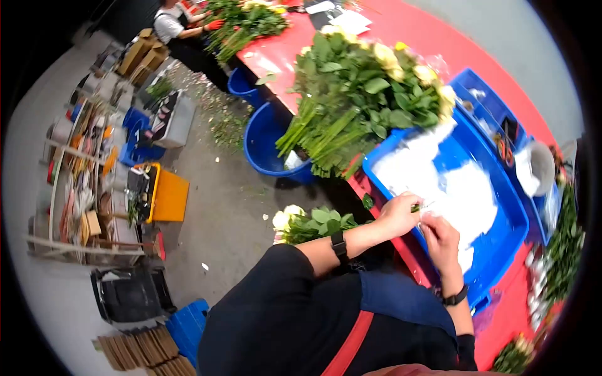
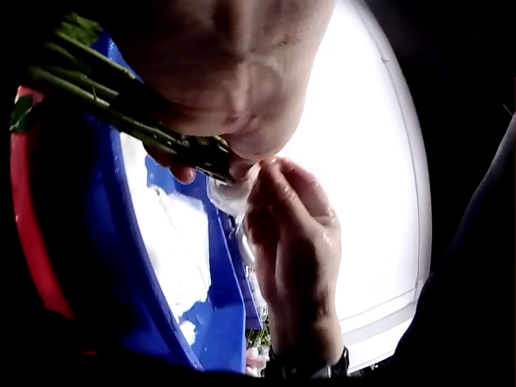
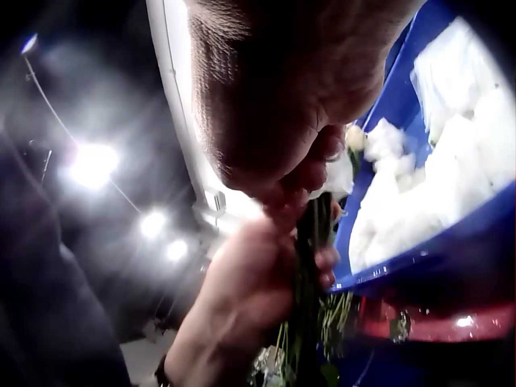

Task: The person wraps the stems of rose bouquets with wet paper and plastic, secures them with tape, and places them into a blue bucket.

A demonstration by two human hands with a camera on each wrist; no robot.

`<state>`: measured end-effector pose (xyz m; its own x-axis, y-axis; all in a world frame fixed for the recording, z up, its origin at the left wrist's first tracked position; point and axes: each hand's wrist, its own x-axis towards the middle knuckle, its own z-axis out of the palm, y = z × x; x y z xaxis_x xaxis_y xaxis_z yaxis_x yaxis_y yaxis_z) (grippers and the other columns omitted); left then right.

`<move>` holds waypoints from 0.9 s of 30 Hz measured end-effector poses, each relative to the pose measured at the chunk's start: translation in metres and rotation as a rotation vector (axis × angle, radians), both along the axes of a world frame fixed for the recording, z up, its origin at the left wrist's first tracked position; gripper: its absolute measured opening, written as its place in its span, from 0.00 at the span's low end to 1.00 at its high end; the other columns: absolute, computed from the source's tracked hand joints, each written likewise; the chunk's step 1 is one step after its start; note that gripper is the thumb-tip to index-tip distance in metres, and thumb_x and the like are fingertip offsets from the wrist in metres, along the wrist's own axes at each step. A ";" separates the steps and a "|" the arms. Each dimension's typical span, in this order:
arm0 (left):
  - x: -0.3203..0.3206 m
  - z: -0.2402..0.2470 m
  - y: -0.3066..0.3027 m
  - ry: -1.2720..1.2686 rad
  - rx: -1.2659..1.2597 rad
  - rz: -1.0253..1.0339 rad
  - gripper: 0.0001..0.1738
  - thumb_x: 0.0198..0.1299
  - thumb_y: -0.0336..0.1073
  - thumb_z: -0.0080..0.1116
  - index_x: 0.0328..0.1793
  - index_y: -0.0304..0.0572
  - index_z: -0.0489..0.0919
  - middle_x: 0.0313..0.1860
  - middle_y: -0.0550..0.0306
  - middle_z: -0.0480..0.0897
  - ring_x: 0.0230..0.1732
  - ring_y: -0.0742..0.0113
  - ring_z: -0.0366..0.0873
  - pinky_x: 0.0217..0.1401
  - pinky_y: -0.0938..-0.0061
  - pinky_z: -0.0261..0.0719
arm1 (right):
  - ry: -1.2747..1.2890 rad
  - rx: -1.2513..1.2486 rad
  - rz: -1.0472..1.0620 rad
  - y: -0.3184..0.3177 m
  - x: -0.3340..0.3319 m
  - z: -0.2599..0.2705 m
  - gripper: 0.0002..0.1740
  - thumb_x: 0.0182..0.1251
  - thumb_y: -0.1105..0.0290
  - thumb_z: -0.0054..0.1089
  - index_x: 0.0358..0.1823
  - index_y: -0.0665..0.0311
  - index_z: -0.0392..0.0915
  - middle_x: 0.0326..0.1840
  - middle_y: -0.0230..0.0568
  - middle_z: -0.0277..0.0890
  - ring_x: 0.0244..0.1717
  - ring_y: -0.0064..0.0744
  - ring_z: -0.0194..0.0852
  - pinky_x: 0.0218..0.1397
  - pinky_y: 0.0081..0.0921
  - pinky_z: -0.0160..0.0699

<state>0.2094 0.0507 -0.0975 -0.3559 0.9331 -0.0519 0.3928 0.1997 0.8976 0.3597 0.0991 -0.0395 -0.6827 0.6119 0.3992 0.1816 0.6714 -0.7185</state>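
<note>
My left hand [image 1: 399, 215] grips a bundle of green stems [image 2: 105, 101] close to their cut ends. Cream roses with leaves [image 1: 316, 222], at the other end of the bundle, show below my left forearm. My right hand [image 1: 441, 241] is right at the stem ends, its thumb and fingers pinching the edge of a thin white sheet [image 2: 228, 196]. The fingertips of both hands meet there, partly hiding the sheet. Just beyond the hands, a blue tray [image 1: 511, 216] contains wet-looking white sheets [image 1: 470, 194] in heaps.
A large heap of cream roses [image 1: 382, 94] lies on the red table [image 1: 414, 31] beyond the tray. A blue bucket [image 1: 260, 141] stands on the floor beside the table. Behind the tray sits a blue organiser [image 1: 480, 103] with scissors [image 1: 503, 149]. Another person [image 1: 179, 28] works at the far end.
</note>
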 end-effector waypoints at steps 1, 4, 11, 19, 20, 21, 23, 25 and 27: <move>-0.010 -0.008 0.005 -0.024 0.077 -0.003 0.18 0.56 0.40 0.65 0.49 0.38 0.78 0.49 0.44 0.81 0.37 0.53 0.83 0.37 0.65 0.81 | -0.076 -0.146 -0.047 -0.009 0.003 -0.003 0.02 0.60 0.79 0.61 0.34 0.69 0.77 0.27 0.45 0.76 0.27 0.35 0.76 0.33 0.25 0.75; -0.035 0.066 0.002 -0.522 -0.118 0.047 0.22 0.62 0.37 0.61 0.59 0.38 0.71 0.44 0.48 0.81 0.20 0.67 0.76 0.20 0.72 0.74 | 0.101 -0.902 -0.162 -0.013 -0.001 -0.033 0.04 0.63 0.80 0.59 0.38 0.68 0.75 0.30 0.31 0.75 0.28 0.18 0.71 0.34 0.19 0.73; -0.039 0.052 0.022 -0.864 -0.105 -0.109 0.16 0.69 0.43 0.54 0.49 0.36 0.76 0.30 0.55 0.81 0.22 0.71 0.76 0.20 0.75 0.74 | -0.069 -1.110 0.117 -0.040 -0.052 -0.065 0.10 0.67 0.72 0.60 0.46 0.71 0.77 0.37 0.34 0.80 0.36 0.21 0.74 0.43 0.22 0.74; -0.035 0.018 -0.014 -0.264 0.112 -0.371 0.17 0.59 0.35 0.60 0.51 0.33 0.79 0.30 0.55 0.84 0.33 0.70 0.83 0.38 0.71 0.81 | -0.081 -0.813 0.042 -0.045 -0.031 -0.067 0.12 0.68 0.67 0.61 0.41 0.72 0.78 0.35 0.32 0.77 0.34 0.21 0.71 0.40 0.22 0.70; -0.027 0.020 -0.016 -0.355 0.072 -0.312 0.17 0.59 0.34 0.61 0.52 0.34 0.78 0.29 0.56 0.84 0.32 0.71 0.82 0.37 0.72 0.81 | -0.158 -0.430 0.117 -0.042 -0.020 -0.057 0.14 0.69 0.66 0.59 0.43 0.73 0.79 0.37 0.35 0.79 0.36 0.23 0.72 0.39 0.24 0.72; -0.022 0.022 -0.019 -0.331 0.034 -0.303 0.17 0.59 0.33 0.60 0.53 0.34 0.78 0.30 0.57 0.84 0.31 0.72 0.82 0.36 0.72 0.81 | -0.299 -0.560 0.076 -0.041 -0.002 -0.037 0.14 0.69 0.67 0.58 0.44 0.73 0.79 0.41 0.37 0.80 0.38 0.25 0.74 0.39 0.25 0.74; -0.015 0.035 -0.023 -0.370 -0.050 -0.298 0.16 0.60 0.31 0.60 0.53 0.33 0.78 0.32 0.58 0.84 0.31 0.75 0.80 0.36 0.73 0.80 | -0.305 -0.875 -0.079 -0.033 0.033 -0.029 0.15 0.68 0.67 0.57 0.47 0.72 0.80 0.44 0.40 0.81 0.39 0.26 0.76 0.39 0.24 0.76; 0.006 0.030 -0.024 -0.394 -0.075 -0.328 0.15 0.61 0.31 0.60 0.53 0.33 0.78 0.34 0.58 0.84 0.33 0.78 0.78 0.36 0.75 0.79 | 0.103 -1.119 -0.375 -0.037 0.062 -0.018 0.15 0.68 0.67 0.57 0.47 0.72 0.80 0.40 0.40 0.82 0.36 0.24 0.77 0.36 0.20 0.75; 0.031 0.025 -0.025 -0.257 -0.035 -0.440 0.16 0.62 0.31 0.60 0.55 0.34 0.77 0.36 0.58 0.83 0.35 0.79 0.77 0.36 0.77 0.79 | 0.391 -1.185 -0.507 -0.055 0.057 0.007 0.15 0.68 0.67 0.56 0.48 0.72 0.80 0.36 0.37 0.82 0.34 0.23 0.78 0.34 0.17 0.73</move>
<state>0.2404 0.0252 -0.0721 0.0987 0.9879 -0.1199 0.2139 0.0966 0.9721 0.4164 0.0437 -0.0323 -0.2442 0.8707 -0.4269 -0.1255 -0.4649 -0.8764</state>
